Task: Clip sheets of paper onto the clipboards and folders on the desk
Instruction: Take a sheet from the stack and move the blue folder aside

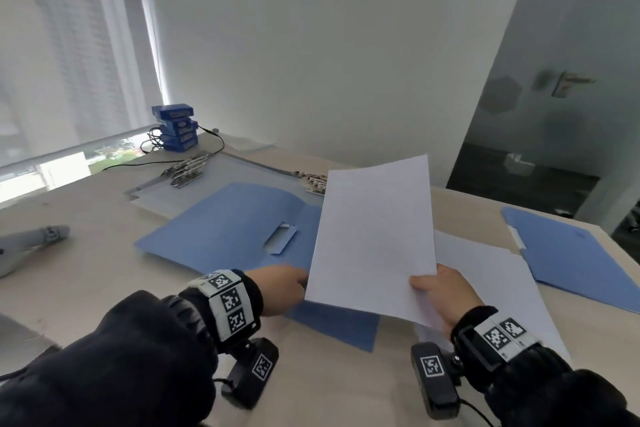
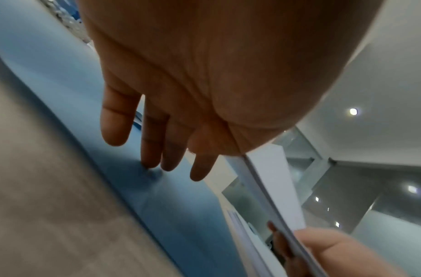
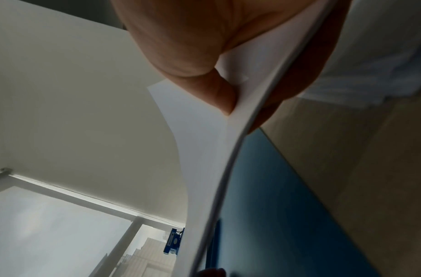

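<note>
**Fingers on folder and paper, sheet held mid-air**

Fingers (image 2: 154,150) of left hand (image 1: 277,289) lie straight, tips pressing open blue folder (image 1: 225,229); right hand (image 1: 441,295) pinches paper sheet (image 1: 374,236) above it w/ thumb on top. Risk: sheet sags, slips from the corner pinch. Beige tabletop (image 1: 86,274); window at left, white wall behind, glass partition at right.

White wall (image 1: 329,45), blinded window (image 1: 62,62), beige desk (image 1: 86,270).
</note>
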Demonstrator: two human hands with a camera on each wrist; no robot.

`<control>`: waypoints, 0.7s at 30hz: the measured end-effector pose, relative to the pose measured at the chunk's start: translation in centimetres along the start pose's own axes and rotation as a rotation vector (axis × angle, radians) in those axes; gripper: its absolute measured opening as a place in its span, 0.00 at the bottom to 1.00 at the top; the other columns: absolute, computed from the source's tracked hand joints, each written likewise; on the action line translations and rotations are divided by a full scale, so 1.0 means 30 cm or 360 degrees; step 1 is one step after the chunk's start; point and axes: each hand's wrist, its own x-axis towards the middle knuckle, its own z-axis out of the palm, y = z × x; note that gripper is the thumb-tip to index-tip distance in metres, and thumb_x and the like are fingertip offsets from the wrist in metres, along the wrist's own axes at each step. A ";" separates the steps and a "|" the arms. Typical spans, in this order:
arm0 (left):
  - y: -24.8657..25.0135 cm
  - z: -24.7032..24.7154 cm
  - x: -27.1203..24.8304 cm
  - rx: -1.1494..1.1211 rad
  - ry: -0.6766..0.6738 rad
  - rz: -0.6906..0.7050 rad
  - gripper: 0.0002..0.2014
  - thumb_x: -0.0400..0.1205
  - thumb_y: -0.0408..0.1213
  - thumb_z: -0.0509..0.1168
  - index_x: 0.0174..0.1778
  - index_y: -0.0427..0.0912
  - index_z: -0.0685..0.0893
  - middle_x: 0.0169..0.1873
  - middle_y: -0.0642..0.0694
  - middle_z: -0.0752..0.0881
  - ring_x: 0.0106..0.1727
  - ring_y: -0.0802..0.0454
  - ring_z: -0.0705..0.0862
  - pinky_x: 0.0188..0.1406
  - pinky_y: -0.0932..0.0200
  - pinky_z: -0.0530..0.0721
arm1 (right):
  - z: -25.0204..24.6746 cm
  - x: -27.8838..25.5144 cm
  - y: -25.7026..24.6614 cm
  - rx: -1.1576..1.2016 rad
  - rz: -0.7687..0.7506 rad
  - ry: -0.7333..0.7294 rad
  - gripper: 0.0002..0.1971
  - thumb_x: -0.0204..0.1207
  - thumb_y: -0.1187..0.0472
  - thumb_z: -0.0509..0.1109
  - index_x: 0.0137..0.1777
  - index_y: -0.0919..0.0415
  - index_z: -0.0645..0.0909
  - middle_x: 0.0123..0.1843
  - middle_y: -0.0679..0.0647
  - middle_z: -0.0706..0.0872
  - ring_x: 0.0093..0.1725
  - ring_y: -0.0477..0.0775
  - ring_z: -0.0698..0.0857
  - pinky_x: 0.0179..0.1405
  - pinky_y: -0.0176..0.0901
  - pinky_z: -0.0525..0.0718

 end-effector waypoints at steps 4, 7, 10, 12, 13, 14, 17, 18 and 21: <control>-0.090 0.013 -0.041 -0.0650 0.0336 -0.0058 0.23 0.83 0.29 0.53 0.64 0.56 0.86 0.53 0.55 0.82 0.53 0.52 0.80 0.51 0.61 0.73 | 0.063 0.037 0.019 -0.0163 0.0079 0.0001 0.09 0.76 0.71 0.71 0.54 0.67 0.86 0.51 0.63 0.91 0.52 0.66 0.89 0.63 0.61 0.85; -0.200 0.008 -0.069 -0.1279 0.0773 -0.0183 0.21 0.80 0.27 0.56 0.54 0.60 0.84 0.41 0.47 0.79 0.36 0.48 0.76 0.37 0.56 0.74 | 0.097 0.068 0.039 -0.0298 0.0134 -0.0068 0.06 0.73 0.68 0.73 0.48 0.69 0.85 0.53 0.67 0.90 0.53 0.69 0.88 0.63 0.65 0.84; -0.281 0.006 -0.099 -0.1609 0.1217 -0.0377 0.22 0.80 0.28 0.59 0.66 0.56 0.80 0.60 0.43 0.80 0.52 0.46 0.80 0.48 0.52 0.77 | 0.136 0.057 0.030 -0.0247 0.0164 -0.0098 0.04 0.75 0.72 0.71 0.40 0.65 0.83 0.51 0.66 0.90 0.54 0.70 0.88 0.65 0.67 0.83; -0.323 0.007 -0.109 -0.1737 0.1363 -0.0512 0.25 0.80 0.29 0.61 0.74 0.50 0.75 0.72 0.40 0.74 0.69 0.40 0.76 0.63 0.47 0.76 | 0.164 0.038 0.016 -0.0232 0.0180 -0.0114 0.04 0.75 0.72 0.72 0.40 0.66 0.84 0.51 0.67 0.91 0.54 0.70 0.88 0.66 0.67 0.82; -0.337 0.013 -0.112 -0.1762 0.1380 -0.0575 0.26 0.80 0.29 0.61 0.76 0.48 0.74 0.76 0.38 0.72 0.72 0.38 0.75 0.67 0.44 0.75 | 0.179 0.038 0.018 -0.0237 0.0196 -0.0128 0.03 0.75 0.71 0.72 0.40 0.67 0.84 0.51 0.67 0.91 0.55 0.71 0.88 0.66 0.68 0.82; -0.341 0.020 -0.116 -0.1824 0.1362 -0.0617 0.25 0.81 0.27 0.61 0.75 0.46 0.75 0.79 0.37 0.69 0.73 0.36 0.74 0.70 0.42 0.75 | 0.191 0.037 0.018 -0.0228 0.0213 -0.0135 0.03 0.75 0.72 0.72 0.40 0.68 0.84 0.51 0.68 0.91 0.55 0.71 0.88 0.66 0.68 0.82; -0.333 0.051 -0.112 -0.2496 0.1375 -0.0724 0.21 0.82 0.23 0.65 0.72 0.38 0.77 0.82 0.31 0.62 0.74 0.36 0.74 0.72 0.56 0.71 | 0.235 0.068 0.040 -0.0244 0.0204 -0.0158 0.04 0.73 0.70 0.73 0.37 0.66 0.84 0.53 0.68 0.91 0.56 0.71 0.88 0.66 0.70 0.82; -0.330 0.057 -0.118 -0.2703 0.1361 -0.0675 0.21 0.82 0.23 0.66 0.72 0.36 0.77 0.80 0.31 0.65 0.74 0.37 0.76 0.71 0.56 0.73 | 0.249 0.064 0.033 -0.0243 0.0196 -0.0166 0.04 0.72 0.69 0.73 0.37 0.66 0.84 0.54 0.67 0.91 0.57 0.70 0.88 0.66 0.68 0.82; -0.326 0.065 -0.109 -0.2886 0.1351 -0.0469 0.25 0.81 0.26 0.58 0.76 0.40 0.71 0.60 0.37 0.85 0.57 0.39 0.88 0.58 0.43 0.86 | 0.274 0.016 -0.015 -0.0251 0.0220 -0.0150 0.02 0.76 0.68 0.72 0.47 0.65 0.84 0.54 0.61 0.88 0.58 0.66 0.87 0.58 0.52 0.84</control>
